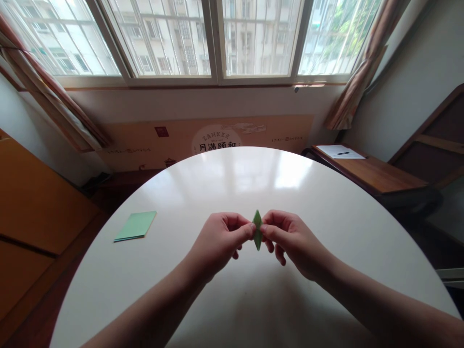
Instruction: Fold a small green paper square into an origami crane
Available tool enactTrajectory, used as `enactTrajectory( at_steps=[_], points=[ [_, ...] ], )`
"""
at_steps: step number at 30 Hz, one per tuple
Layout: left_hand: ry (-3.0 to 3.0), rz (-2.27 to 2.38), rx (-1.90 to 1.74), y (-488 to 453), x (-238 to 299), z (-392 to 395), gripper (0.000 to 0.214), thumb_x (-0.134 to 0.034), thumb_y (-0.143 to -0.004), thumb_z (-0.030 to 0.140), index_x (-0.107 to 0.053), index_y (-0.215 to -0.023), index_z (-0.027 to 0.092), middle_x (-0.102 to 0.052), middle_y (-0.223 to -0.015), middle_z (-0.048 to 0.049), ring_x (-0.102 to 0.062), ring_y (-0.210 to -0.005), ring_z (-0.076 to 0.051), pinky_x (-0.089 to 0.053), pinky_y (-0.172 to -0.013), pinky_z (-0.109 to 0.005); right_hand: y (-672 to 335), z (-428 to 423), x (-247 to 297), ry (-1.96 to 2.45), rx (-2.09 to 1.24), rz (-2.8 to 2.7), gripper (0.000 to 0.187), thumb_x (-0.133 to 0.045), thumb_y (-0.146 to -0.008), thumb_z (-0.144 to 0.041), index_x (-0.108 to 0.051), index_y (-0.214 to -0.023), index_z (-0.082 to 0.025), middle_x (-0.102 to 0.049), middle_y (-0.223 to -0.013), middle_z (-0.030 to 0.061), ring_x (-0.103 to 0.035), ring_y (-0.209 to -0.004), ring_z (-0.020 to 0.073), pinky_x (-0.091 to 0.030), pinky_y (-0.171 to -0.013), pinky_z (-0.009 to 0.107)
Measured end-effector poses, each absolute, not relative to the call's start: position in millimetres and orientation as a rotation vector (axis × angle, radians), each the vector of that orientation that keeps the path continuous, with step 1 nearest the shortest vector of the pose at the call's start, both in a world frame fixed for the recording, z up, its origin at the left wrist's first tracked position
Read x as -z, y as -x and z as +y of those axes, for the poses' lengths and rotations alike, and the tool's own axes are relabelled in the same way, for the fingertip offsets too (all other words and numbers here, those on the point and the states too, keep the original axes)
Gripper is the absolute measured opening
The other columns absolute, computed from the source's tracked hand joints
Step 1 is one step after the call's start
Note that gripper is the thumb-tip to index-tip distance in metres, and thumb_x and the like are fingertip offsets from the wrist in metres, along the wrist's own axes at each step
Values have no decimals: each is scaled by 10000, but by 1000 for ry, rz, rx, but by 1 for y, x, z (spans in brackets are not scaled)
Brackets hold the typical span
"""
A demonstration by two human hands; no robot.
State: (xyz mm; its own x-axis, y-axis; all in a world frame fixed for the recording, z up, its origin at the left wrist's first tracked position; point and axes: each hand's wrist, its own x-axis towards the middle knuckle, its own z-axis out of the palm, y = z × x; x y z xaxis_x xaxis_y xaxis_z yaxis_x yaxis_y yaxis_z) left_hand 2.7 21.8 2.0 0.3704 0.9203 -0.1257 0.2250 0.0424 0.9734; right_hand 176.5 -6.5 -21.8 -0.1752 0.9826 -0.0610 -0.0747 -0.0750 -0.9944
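Note:
A small piece of folded green paper (257,230), shaped like a narrow upright diamond, is held above the middle of the white table. My left hand (225,237) pinches its left side between thumb and index finger. On the other side, my right hand (288,234) pinches its right edge the same way, with the lower fingers loosely curled. Both thumbs face me and cover part of the paper. To the left on the table lies a stack of square paper sheets (136,225), light green on top.
The round white table (174,193) has a curved far edge. Beyond it at the right stands a wooden desk (391,171) with a white sheet (337,152) and a pen (344,153) on it. A printed banner (137,140) runs below the windows, and a wooden cabinet (32,203) is at the left.

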Motion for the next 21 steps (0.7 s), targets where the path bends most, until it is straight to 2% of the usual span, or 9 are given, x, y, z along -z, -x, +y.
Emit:
enactTrajectory(
  at_steps=[5, 10, 15, 21],
  points=[
    [-1569, 1082, -695, -2, -2, 22, 189, -691, -781, 306, -716, -696, 140, -580, -558, 15, -492, -505, -101, -416, -415, -188, -178, -6, 24, 1168, -1391, -1266, 152, -623, -810, -286, -579, -716, -173, -541, -544, -39, -417, -410, 70, -307, -352, 168],
    [-1635, 1089, -659, 0, -3, 24, 185, -681, -779, 302, -723, -715, 133, -628, -610, -5, -505, -514, -104, -422, -428, -198, -178, -8, 23, 1161, -1378, -1317, 161, -638, -808, -281, -584, -710, -165, -565, -568, -26, -435, -442, 71, -316, -376, 168],
    [-1637, 1103, -696, -2, -1, 23, 157, -644, -785, 245, -690, -678, 139, -611, -603, 7, -494, -515, -93, -417, -436, -186, -177, -9, 20, 1159, -1335, -1364, 161, -639, -814, -280, -597, -718, -157, -583, -603, -17, -447, -462, 70, -330, -386, 173],
    [-1583, 1034, -700, -1, -1, 23, 184, -676, -796, 301, -688, -702, 143, -582, -597, 20, -483, -510, -93, -423, -412, -179, -177, -8, 16, 1185, -1203, -1474, 200, -644, -820, -256, -582, -658, -159, -554, -577, -31, -397, -446, 55, -297, -393, 181]
  ],
)
